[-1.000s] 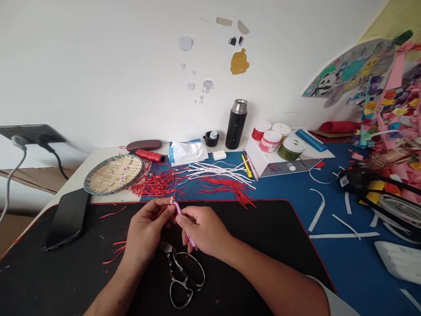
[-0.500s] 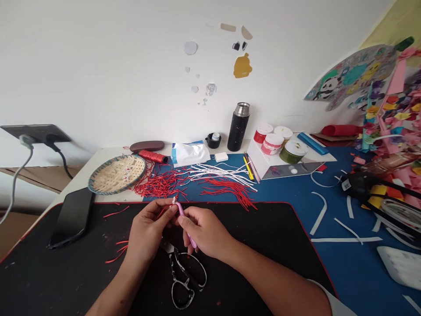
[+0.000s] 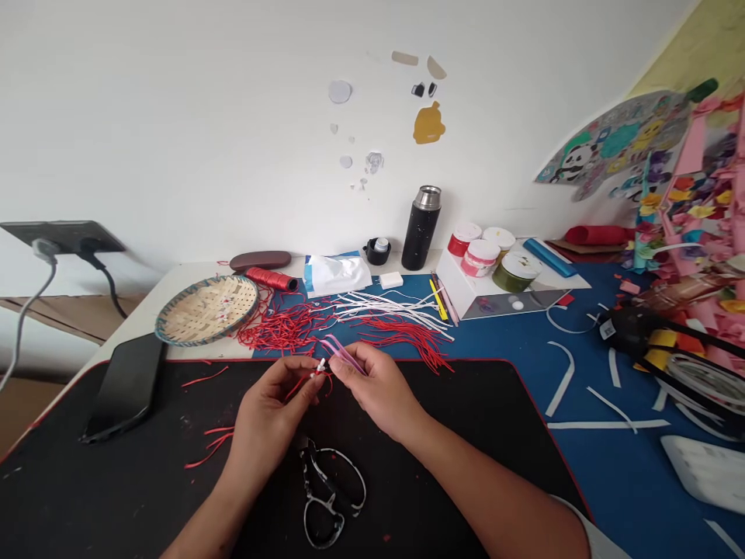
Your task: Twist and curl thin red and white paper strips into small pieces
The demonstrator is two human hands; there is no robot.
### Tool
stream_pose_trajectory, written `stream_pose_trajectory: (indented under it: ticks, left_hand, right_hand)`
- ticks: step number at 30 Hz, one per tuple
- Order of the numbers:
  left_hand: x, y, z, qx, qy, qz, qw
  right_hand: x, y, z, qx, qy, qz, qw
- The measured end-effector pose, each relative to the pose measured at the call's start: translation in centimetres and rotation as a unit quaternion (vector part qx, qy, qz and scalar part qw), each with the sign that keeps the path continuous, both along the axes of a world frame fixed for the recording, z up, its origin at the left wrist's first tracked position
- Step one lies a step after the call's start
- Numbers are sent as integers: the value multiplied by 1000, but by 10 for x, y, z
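My left hand (image 3: pixel 272 407) pinches a small knotted piece of white and red cord (image 3: pixel 319 368) between thumb and forefinger. Close to its right, my right hand (image 3: pixel 375 388) is closed on pink-purple tweezers (image 3: pixel 346 355), whose tips point up and left, just above the knotted piece. A red strand curves between the two hands. Below them, black-and-white handled scissors (image 3: pixel 331 497) lie on the black mat (image 3: pixel 454 481). Behind the hands are a pile of red cords (image 3: pixel 282 326), a bundle of white cords (image 3: pixel 389 309) and more red cords (image 3: pixel 416 338).
At the left are a woven basket (image 3: pixel 206 310) and a black phone (image 3: pixel 125 384). Along the back stand a red thread spool (image 3: pixel 271 279), a black flask (image 3: pixel 421 229) and paint jars (image 3: pixel 480 258). White strips (image 3: pixel 608 425) lie on the blue surface at right.
My right hand has moved slightly up and right, and the tweezers have swung from a steep tilt to pointing up-left. My left hand has shifted a little right with the knotted piece.
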State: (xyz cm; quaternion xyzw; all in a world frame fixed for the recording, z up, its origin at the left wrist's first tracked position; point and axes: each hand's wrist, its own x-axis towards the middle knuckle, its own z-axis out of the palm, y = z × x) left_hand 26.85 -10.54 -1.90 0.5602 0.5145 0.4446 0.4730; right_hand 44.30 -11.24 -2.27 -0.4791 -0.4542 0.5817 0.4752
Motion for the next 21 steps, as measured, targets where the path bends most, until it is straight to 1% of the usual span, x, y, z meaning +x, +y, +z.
stream_pose_trajectory:
  ticks: [3,8,10,13,16,18,21]
  left_hand:
    - [0,-2,-3,14,10,-18,1000]
    - [0,-3,-5,21,29,-43,998]
    - [-1,-2,-3,-4,7,-67,998]
    - [-2,1,0,-69,-77,-106,989]
    - [-4,4,2,-117,-146,-95,978]
    - [-5,5,3,-144,-161,-91,972]
    - [-6,5,4,-174,-162,-114,965]
  right_hand:
    - [-1,0,0,25,-9,6,1000]
    - [0,1,-1,44,-36,15,998]
    - [2,1,1,47,-51,10,998]
    - [6,2,5,44,-50,5,998]
    - [10,3,7,24,-39,15,999]
    - [11,2,8,9,-40,38,998]
    - [12,1,8,6,-31,68,997]
